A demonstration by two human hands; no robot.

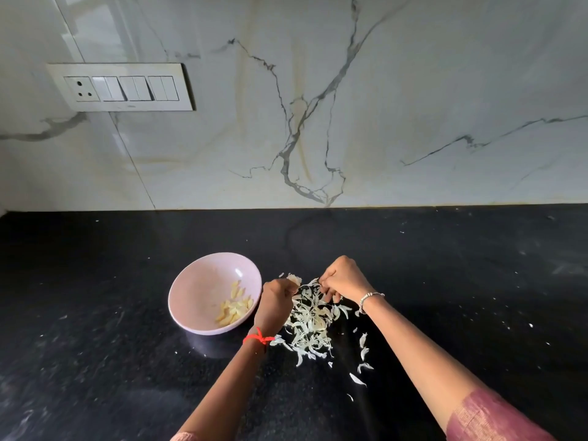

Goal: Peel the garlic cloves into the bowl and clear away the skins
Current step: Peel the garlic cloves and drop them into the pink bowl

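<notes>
Head view: the person's left hand (275, 302) curls round a pale garlic clove (294, 279), which pokes out beyond its knuckles just right of the pink bowl (191, 276). The right hand (345, 278) sits close beside it but apart, fingers bent down into the far edge of the heap of skins (310, 316); whether they pinch a skin cannot be told. Peeled cloves (234, 307) lie in the right half of the bowl. The clove is likely small, light and firm, slick once bare, so it is best pinched at its ends while a nail lifts the skin from the tip. The skins look papery and nearly weightless; they would scatter at a breath and are better swept together with a flat palm than picked up singly. Stray flakes (362, 340) lie to the near right of the heap. The black countertop (461, 281) is polished, speckled stone and should let the skins slide easily. Behind it rises a white veined marble backsplash (413, 106) with a switch panel (121, 87) at far left.
</notes>
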